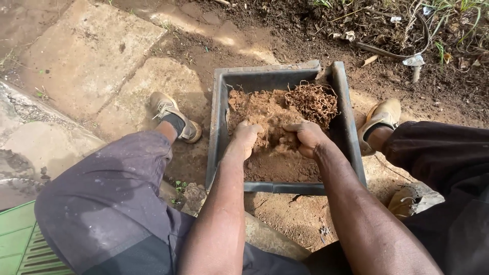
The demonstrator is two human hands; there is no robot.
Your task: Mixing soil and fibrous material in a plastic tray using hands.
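A dark grey rectangular plastic tub (351,132) sits on the ground between my feet, partly filled with reddish-brown soil (277,163). A tangle of dry roots (313,102) lies in its far right corner. My left hand (245,138) is pressed into the soil heap in the middle of the tub, fingers curled into the dirt. My right hand (305,138) is beside it, fingers closed on a clump of soil. A thin root strand hangs between the two hands.
My knees flank the tub, with tan shoes at left (173,116) and right (379,122). Concrete slabs (86,56) lie to the left, dark earth with twigs and litter (407,56) beyond. A green slatted crate (20,244) is at the lower left.
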